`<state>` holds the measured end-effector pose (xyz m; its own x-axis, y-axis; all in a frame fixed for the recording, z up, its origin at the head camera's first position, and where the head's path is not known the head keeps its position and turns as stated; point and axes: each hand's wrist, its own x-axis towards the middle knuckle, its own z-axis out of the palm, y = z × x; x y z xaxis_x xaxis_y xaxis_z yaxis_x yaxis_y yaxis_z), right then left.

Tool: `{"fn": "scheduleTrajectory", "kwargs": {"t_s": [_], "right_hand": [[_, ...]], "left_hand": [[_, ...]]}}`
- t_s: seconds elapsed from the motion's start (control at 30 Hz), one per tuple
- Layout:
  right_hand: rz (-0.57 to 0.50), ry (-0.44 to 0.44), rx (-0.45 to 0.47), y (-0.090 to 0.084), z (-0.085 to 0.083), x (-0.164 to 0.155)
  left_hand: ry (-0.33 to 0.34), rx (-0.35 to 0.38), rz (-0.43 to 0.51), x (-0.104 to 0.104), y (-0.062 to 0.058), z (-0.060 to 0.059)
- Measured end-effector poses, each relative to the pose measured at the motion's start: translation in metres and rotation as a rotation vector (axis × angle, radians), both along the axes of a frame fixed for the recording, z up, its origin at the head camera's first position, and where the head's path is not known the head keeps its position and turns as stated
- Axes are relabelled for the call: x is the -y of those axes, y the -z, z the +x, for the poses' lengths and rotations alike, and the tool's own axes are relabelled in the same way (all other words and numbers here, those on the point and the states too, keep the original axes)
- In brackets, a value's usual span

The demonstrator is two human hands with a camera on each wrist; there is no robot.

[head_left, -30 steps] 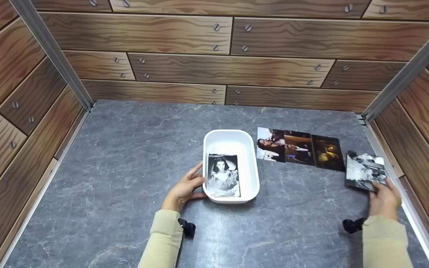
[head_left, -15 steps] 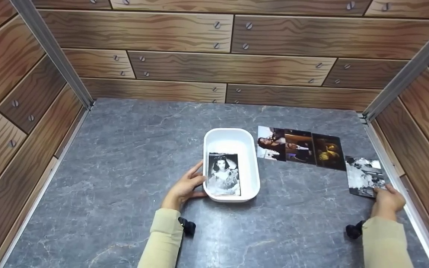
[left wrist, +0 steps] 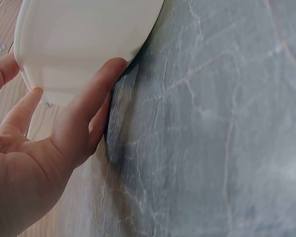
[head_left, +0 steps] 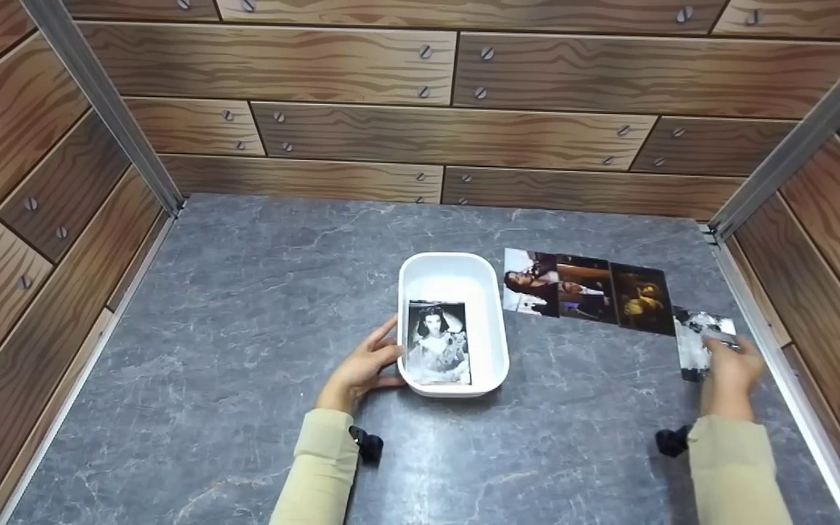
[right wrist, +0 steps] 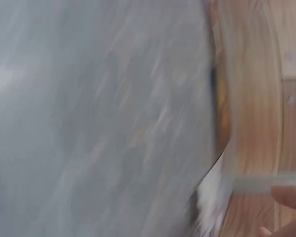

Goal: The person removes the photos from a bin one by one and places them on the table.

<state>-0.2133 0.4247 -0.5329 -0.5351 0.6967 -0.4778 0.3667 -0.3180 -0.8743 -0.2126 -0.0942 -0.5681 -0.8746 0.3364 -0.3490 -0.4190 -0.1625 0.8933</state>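
A grey marbled tabletop [head_left: 245, 306] is enclosed by wood-plank panels [head_left: 332, 65]. The left side of a white tray [head_left: 488, 350] is touched by the left hand [head_left: 362, 368], its fingers spread and not wrapped round; within the tray, just right of that hand, a portrait print [head_left: 438, 346] is laid. A black-and-white print [head_left: 690, 354] is partly covered by the right hand [head_left: 733, 372]; whether it is pinched or merely touched cannot be told. Beyond and left of that grip, three colour prints [head_left: 586, 292] are lined up in a row
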Motion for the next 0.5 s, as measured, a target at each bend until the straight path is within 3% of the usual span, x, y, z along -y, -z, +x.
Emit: {"fn": "scheduleTrajectory", "kwargs": {"t_s": [0.27, 0.5], "right_hand": [[0.063, -0.189, -0.145, -0.020, -0.023, 0.079], [0.013, -0.421, -0.319, -0.027, -0.037, 0.166]], "left_hand": [[0.001, -0.006, -0.011, -0.001, -0.001, 0.002], [-0.012, 0.000, -0.010, 0.000, -0.002, 0.002]]}}
